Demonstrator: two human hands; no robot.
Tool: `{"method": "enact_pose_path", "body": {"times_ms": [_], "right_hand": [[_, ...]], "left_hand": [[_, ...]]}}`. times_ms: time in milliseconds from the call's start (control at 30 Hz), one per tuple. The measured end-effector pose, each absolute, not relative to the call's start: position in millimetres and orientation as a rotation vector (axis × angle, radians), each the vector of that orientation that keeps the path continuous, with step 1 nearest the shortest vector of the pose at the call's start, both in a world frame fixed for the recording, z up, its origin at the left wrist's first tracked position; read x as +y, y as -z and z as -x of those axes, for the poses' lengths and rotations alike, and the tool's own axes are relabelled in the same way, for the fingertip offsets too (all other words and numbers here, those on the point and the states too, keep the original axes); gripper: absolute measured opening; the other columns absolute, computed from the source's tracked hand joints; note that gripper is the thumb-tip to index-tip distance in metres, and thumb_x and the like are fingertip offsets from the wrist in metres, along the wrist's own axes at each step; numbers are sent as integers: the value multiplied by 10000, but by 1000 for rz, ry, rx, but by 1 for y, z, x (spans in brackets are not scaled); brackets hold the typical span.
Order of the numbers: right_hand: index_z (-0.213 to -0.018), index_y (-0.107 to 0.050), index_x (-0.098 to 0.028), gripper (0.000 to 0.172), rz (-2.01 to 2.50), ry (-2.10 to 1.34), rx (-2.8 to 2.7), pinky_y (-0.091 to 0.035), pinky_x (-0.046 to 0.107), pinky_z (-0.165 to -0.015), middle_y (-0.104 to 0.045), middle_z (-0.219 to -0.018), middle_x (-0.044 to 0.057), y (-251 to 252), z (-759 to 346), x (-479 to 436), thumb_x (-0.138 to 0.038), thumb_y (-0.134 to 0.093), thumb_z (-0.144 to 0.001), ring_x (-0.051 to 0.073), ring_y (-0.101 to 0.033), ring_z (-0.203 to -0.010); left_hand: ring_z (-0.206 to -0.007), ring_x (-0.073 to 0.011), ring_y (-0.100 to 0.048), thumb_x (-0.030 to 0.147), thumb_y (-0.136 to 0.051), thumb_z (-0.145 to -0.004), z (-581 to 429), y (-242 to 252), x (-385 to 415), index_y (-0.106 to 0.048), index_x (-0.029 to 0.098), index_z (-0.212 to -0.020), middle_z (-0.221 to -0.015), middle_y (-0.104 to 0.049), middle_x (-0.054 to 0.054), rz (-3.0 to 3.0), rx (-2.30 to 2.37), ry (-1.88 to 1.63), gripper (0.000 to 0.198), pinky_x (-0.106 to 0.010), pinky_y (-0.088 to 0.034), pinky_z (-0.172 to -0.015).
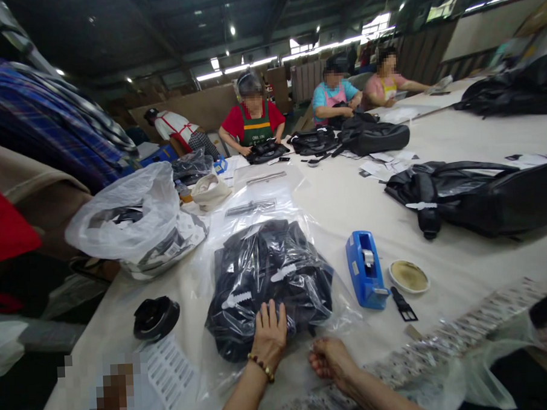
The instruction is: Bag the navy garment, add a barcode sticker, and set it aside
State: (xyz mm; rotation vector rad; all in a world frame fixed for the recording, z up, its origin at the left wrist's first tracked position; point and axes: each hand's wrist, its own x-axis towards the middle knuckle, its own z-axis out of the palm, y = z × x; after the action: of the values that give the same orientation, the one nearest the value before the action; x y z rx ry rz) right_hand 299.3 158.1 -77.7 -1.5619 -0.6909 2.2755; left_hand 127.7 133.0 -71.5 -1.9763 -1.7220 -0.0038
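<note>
A black bag (239,261) with white paper tags lies flat inside a clear plastic bag (279,344) on the table in front of me. My left hand (270,335), with a beaded bracelet at the wrist, rests on its near side through the plastic, fingers stretched out. Just right of it, my right hand (330,361) is closed near the plastic's lower edge. Its fingers are curled, and whatever they may hold is hidden. To the right stand a blue tape dispenser (364,270), a small round dish (409,276) and a black buckle strap (403,305).
At left are a black tape roll (156,318), a label sheet (169,373) and a white plastic sack (129,217). Flat clear bags (264,190) lie beyond. A black backpack (495,195) lies at right. Several co-workers handle black bags across the table (340,193).
</note>
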Motion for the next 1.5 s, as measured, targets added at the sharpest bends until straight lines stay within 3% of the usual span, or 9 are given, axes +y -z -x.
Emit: {"method": "enact_pose_path", "body": {"times_ms": [100, 300, 400, 467, 600, 800, 967, 1100, 1500], "right_hand": [[-490, -454, -160, 191, 1736, -2304, -766, -339, 172, -348, -495, -408, 11, 77, -308, 151, -126, -449, -678, 66, -416, -313], [-595, -560, -186, 90, 1663, -2225, -1275, -427, 243, -458, -592, -531, 22, 58, -344, 136, -118, -506, -620, 140, -536, -460], [-906, -634, -231, 274, 1036, -1408, -2096, -475, 321, -702, -663, -852, 59, 39, -362, 141, -122, -484, -704, 196, -602, -791], [-1144, -549, -247, 439, 639, -665, -2383, -432, 389, -845, -627, -1069, 83, 30, -364, 154, -96, -414, -754, 227, -554, -995], [-1220, -484, -190, 486, 552, -47, -2506, -418, 393, -856, -621, -1068, 96, 32, -353, 186, -27, -325, -791, 218, -546, -994], [-980, -571, -177, 301, 449, -137, -2466, -464, 265, -625, -616, -785, 53, 46, -352, 206, -71, -314, -866, 154, -555, -693], [-945, -558, -162, 269, 387, -180, -2466, -459, 244, -589, -589, -729, 46, 44, -358, 206, -94, -304, -888, 140, -529, -639], [-908, -549, -146, 297, 356, -156, -2513, -455, 238, -561, -567, -708, 51, 47, -360, 208, -88, -258, -896, 138, -521, -614], [-892, -545, -170, 333, 404, -229, -2636, -458, 250, -560, -565, -703, 38, 53, -377, 206, 2, -276, -798, 145, -533, -619]], "left_hand": [[-1191, -330, -447, 130, -317, -827, -134, 94, 121, -194, 94, -1392, -1290, -462, -239, 1895, -1720, 137, 579, -502, -434, -904], [-1247, -339, -370, 117, -384, -813, -137, 86, 111, -253, 113, -1375, -1390, -331, -228, 1944, -1741, 134, 577, -494, -423, -948], [-1250, -330, -368, 97, -389, -814, -139, 81, 111, -263, 120, -1368, -1403, -308, -226, 1942, -1750, 106, 569, -495, -416, -952], [-1224, -325, -407, 94, -387, -820, -140, 80, 111, -297, 112, -1350, -1354, -387, -227, 1931, -1742, 70, 538, -486, -423, -942], [-1191, -296, -453, 98, -372, -837, -138, 72, 105, -372, 122, -1307, -1252, -511, -187, 1943, -1701, -14, 471, -459, -413, -947], [-1248, -254, -371, 78, -310, -857, -111, 54, 53, -382, 209, -1310, -1301, -473, -104, 1906, -1762, 52, 477, -483, -268, -1034], [-909, -164, -539, 48, -299, -864, -75, 51, 13, -533, 189, -1098, -937, -590, -62, 1852, -1841, 160, 360, -306, -429, -798], [-656, -139, -491, 64, -280, -885, -54, 49, 6, -536, 146, -867, -721, -535, -31, 2063, -1796, 243, 269, -257, -429, -600], [-597, -128, -487, 3, -257, -850, -54, 41, 0, -511, 135, -826, -659, -530, -15, 2260, -1774, 277, 288, -232, -443, -589]]}}
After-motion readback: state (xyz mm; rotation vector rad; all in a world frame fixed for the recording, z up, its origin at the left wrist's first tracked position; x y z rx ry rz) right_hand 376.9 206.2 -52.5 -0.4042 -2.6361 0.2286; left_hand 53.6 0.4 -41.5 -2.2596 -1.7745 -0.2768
